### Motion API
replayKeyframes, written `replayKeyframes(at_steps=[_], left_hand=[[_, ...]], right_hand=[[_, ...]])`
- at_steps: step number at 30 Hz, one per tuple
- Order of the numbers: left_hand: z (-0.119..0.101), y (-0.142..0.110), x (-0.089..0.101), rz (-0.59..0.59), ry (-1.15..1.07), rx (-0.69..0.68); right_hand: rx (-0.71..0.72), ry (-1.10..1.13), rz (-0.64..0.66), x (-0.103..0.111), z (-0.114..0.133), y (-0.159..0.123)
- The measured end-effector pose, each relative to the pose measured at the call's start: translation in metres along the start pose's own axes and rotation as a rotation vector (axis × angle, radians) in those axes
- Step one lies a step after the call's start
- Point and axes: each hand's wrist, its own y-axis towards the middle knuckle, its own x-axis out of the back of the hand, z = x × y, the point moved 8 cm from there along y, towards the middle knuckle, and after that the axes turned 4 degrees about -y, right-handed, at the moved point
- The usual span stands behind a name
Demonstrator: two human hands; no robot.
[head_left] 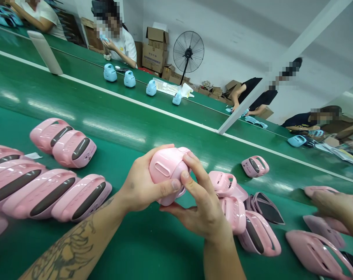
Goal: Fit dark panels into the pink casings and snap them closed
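Between my two hands is a glossy pink plastic housing (161,165) with a rounded end and a raised oval slot, held up above the green work surface. My left hand (144,182) wraps round its left side, thumb lying across the front. On the right side my right hand (202,198) grips it with the fingertips pressed on its upper edge and thumb side; its underside is partly hidden. Close to my right hand lie several pink handled housings (233,214), some with a dark window strip. Left of my left wrist stand more pink housings (84,196) in a row.
Dark curved panels (265,208) lie at right, near a co-worker's hand (334,204). One pink housing (255,166) stands farther back on the belt. Beyond a white rail line, light-blue housings (129,79) stand before other seated workers. A slanted white post (240,112) rises at right.
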Motion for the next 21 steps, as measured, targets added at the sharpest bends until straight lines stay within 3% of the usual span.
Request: replayKeyframes(at_steps=[5,10,12,15,21], left_hand=[[0.004,0.006,0.002,-0.002,-0.039,0.057],[0.008,0.012,0.003,0.025,-0.172,0.142],[0.004,0.013,0.009,-0.010,-0.178,0.081],[-0.005,0.011,0.017,-0.044,-0.202,-0.065],[-0.014,0.009,0.015,0.033,-0.326,-0.215]], right_hand=[[-0.018,-0.019,0.006,-0.004,-0.006,-0.001],[-0.083,-0.225,0.024,-0.005,-0.004,0.000],[-0.151,-0.252,0.041,-0.005,-0.006,-0.001],[-0.242,-0.103,0.010,-0.005,-0.012,-0.003],[-0.463,0.118,-0.264,0.002,-0.025,-0.008]])
